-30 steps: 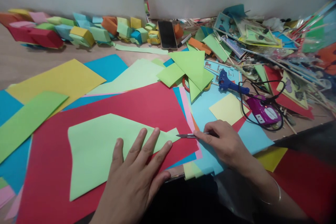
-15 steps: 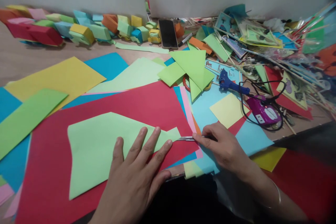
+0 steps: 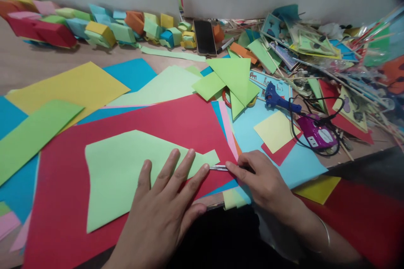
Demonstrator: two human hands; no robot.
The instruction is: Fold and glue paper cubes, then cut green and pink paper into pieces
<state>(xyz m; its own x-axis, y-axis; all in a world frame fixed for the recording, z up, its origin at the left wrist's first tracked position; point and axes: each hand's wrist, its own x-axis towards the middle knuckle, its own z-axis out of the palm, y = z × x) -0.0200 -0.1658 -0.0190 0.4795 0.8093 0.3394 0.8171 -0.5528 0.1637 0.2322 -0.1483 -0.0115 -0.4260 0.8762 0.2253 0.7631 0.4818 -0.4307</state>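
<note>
A pale green sheet of paper (image 3: 113,176) lies on a large red sheet (image 3: 59,201). Its right end narrows to a small pointed flap. My left hand (image 3: 164,201) is spread on the pale green paper, fingers apart, pressing its lower right part. In my right hand (image 3: 265,180) is a slim silver-bladed cutter (image 3: 218,168), its dark handle mostly hidden by my closed fingers. The blade points left and lies nearly flat by the paper's narrow end. Its tip meets the paper's lower edge near my left little finger.
Layered coloured sheets, including a yellow one (image 3: 72,86), surround the work. Green pieces (image 3: 232,77) partly cover red-handled scissors (image 3: 226,97). A blue glue gun (image 3: 277,98), purple power block (image 3: 317,132) and phone (image 3: 205,38) lie beyond. Folded paper blocks (image 3: 57,33) line the back; scraps and sticks crowd the right.
My right hand and the cutter have moved left, bringing the blade tip to my left fingertip. My left hand stays spread on the paper. The view has shifted slightly.
</note>
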